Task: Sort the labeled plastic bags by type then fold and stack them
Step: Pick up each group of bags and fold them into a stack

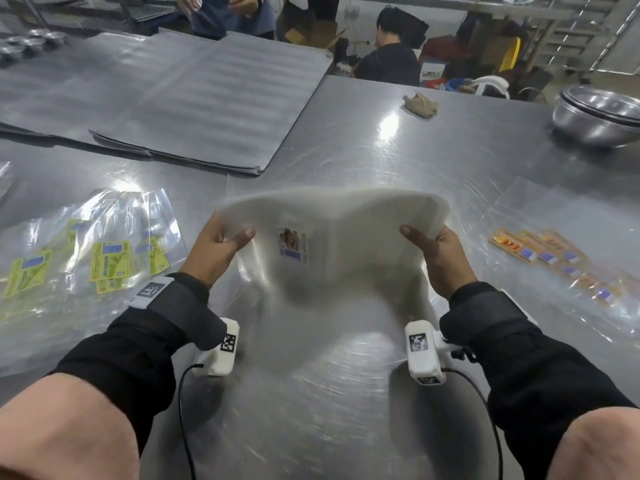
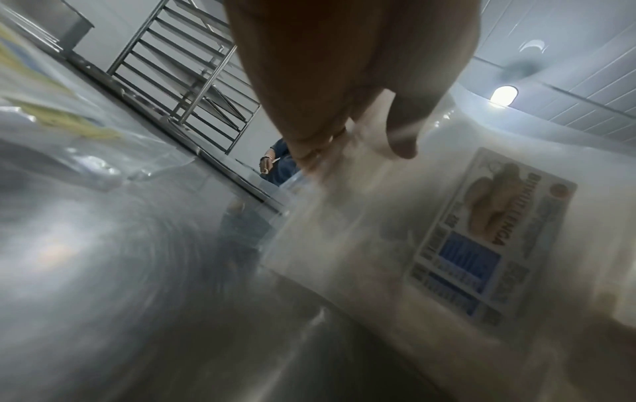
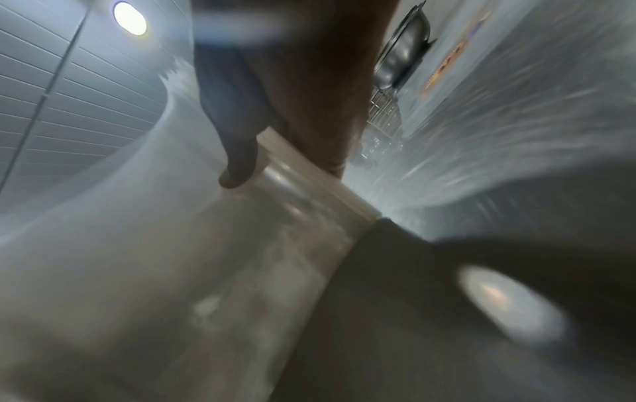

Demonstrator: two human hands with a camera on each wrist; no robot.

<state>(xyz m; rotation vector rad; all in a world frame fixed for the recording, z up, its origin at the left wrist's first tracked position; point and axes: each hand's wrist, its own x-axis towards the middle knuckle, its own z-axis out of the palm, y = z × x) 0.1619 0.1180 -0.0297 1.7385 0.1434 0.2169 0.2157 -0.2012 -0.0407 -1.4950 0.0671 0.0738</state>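
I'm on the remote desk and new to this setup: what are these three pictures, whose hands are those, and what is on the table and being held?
There is no machine here: a person works bare-handed, wearing three cameras. The head view looks down at both hands; the other two sit on the wrists and look along the fingers. The left hand and right hand each grip one side of a thick stack of clear bags, lifted off the steel table. The left wrist view shows its label, a pale picture above blue blocks. To the left lie green-labelled bags, to the right orange-labelled bags. Farther back are a metal bowl and a crumpled cloth.
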